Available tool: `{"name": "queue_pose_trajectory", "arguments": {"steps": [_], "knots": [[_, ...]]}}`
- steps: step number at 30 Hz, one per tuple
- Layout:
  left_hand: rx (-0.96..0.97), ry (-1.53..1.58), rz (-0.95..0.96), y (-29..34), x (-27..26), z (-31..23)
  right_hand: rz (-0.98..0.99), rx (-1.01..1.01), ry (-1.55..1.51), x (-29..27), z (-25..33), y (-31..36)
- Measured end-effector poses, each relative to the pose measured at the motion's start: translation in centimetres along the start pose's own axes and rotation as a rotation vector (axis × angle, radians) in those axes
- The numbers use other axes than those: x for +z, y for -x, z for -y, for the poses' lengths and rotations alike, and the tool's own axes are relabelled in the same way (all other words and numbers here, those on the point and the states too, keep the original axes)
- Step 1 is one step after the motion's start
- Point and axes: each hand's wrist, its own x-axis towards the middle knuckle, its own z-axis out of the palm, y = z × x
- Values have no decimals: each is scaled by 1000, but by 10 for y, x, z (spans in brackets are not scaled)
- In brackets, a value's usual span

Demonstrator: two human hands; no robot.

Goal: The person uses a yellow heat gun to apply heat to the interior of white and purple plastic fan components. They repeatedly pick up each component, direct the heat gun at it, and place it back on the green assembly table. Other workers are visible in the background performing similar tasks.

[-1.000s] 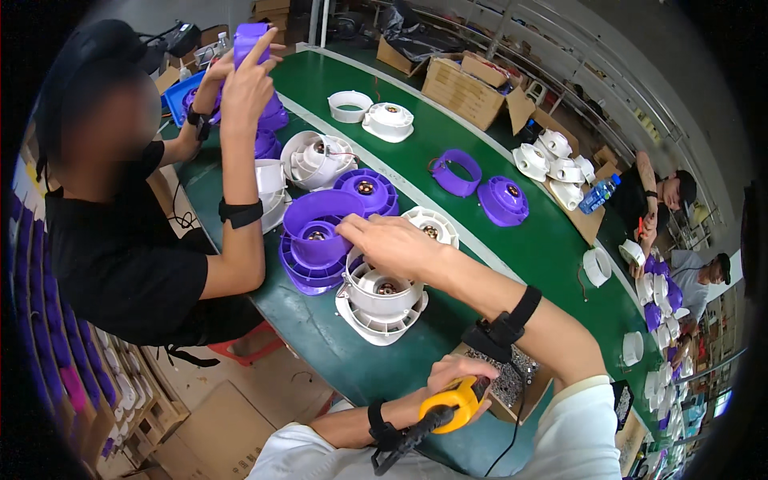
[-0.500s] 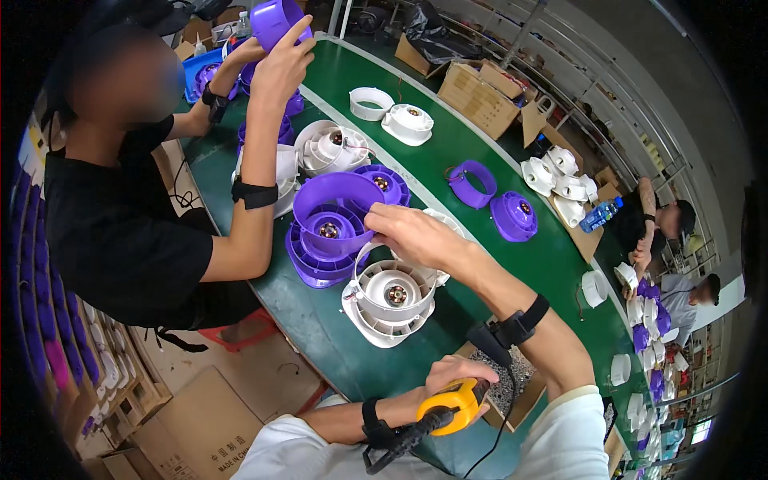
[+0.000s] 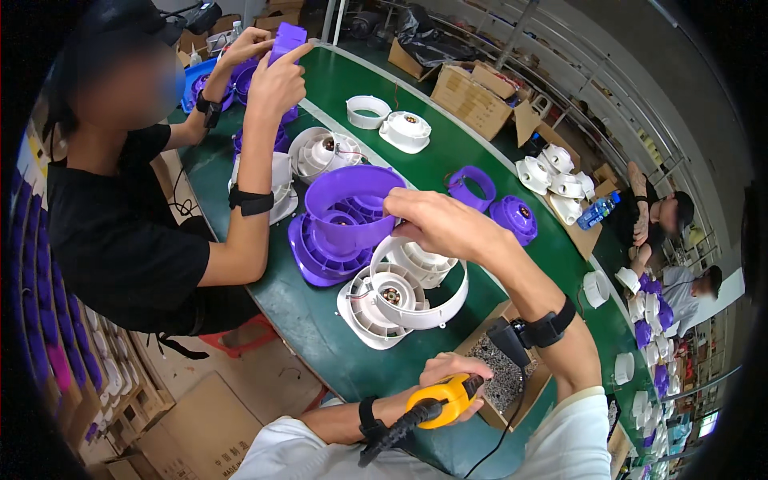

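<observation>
Left hand (image 3: 450,369) clasps a tool (image 3: 442,402); right hand (image 3: 452,226) pinches purple ring (image 3: 342,231) and, beneath, white ring (image 3: 442,315), which a slack pinch could drop.

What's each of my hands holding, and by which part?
Left hand: the yellow tool, held around the end away from its cord. Right hand: the purple ring, pinched at its rim's right side; whether it also grips the white ring cannot be told.

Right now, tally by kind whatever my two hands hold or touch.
Purple ring, at the right hand: 1
White ring, also at the right hand: 1
Yellow tool, in the left hand: 1
Total: 3
</observation>
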Motion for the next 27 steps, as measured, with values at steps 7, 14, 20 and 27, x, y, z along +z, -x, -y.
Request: {"name": "queue_pose_trajectory", "arguments": {"steps": [7, 14, 20, 27], "knots": [[-49, 123, 24, -7, -3, -9, 17, -32, 61, 6, -9, 14], [-105, 116, -15, -8, -9, -14, 35, -69, 285, -20, 25, 16], [-257, 249, -20, 0, -13, -18, 4, -50, 100, -16, 7, 12], [-277, 224, -63, -7, -17, -21, 12, -53, 244, -2, -2, 20]]}}
